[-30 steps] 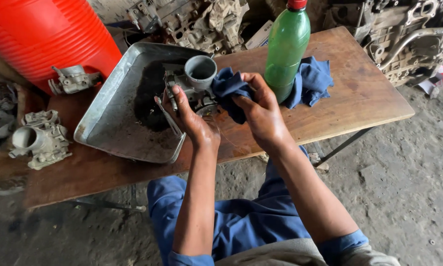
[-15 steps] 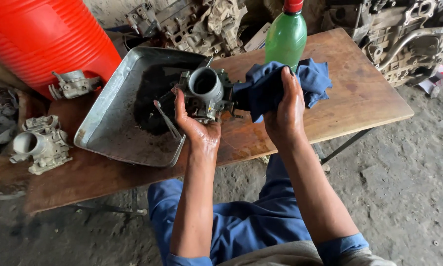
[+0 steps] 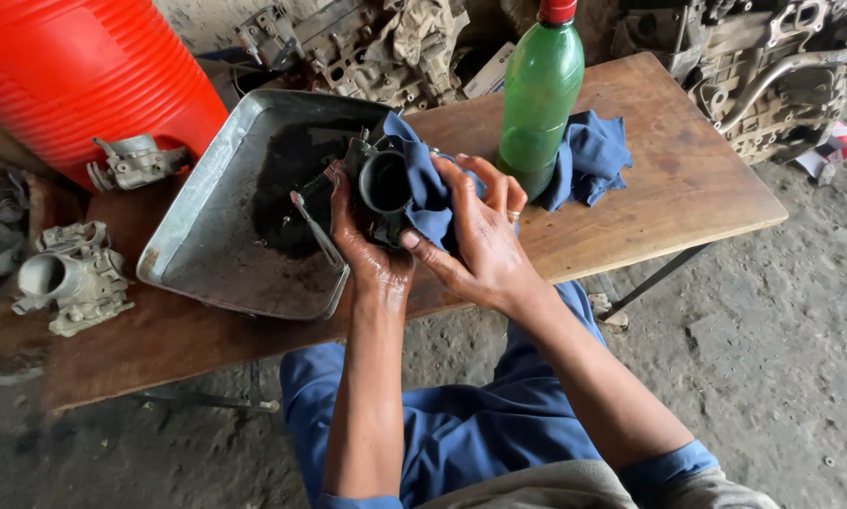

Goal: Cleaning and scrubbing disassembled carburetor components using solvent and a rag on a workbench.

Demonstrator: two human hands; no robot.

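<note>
**Throttle body, in hand, over tray corner**

Where the wooden worktop [image 3: 668, 179] ends on the right, bare board lies between the blue rag and the edge, and dirt floor [image 3: 781, 358] lies open beyond it; the near edge runs just under the wrists.

- Metal tray [image 3: 207, 254]: tilted, dark oily stain inside, its near right corner just beside the left wrist.
- Throttle body [image 3: 381, 184]: dark metal, round bore facing up toward the camera, held above the tray's right rim, clear of the worktop.
- Left hand [image 3: 362, 250]: clenched on the throttle body from below and from its left side, fingers curled up its flank.
- Right hand [image 3: 480, 236]: fingers partly spread, pressing a fold of blue rag [image 3: 593, 155] against the throttle body's right side, thumb under it; a ring on one finger.
- Green plastic bottle [image 3: 539, 94]: upright, red cap, standing on the rag just behind the right hand.
- Red ribbed barrel [image 3: 75, 75]: far left, beside the tray.
- Pale carburettor casting [image 3: 70, 278]: left end of the worktop, well apart from the hands.
- Engine parts [image 3: 781, 75]: heaped behind the far edge.
</note>
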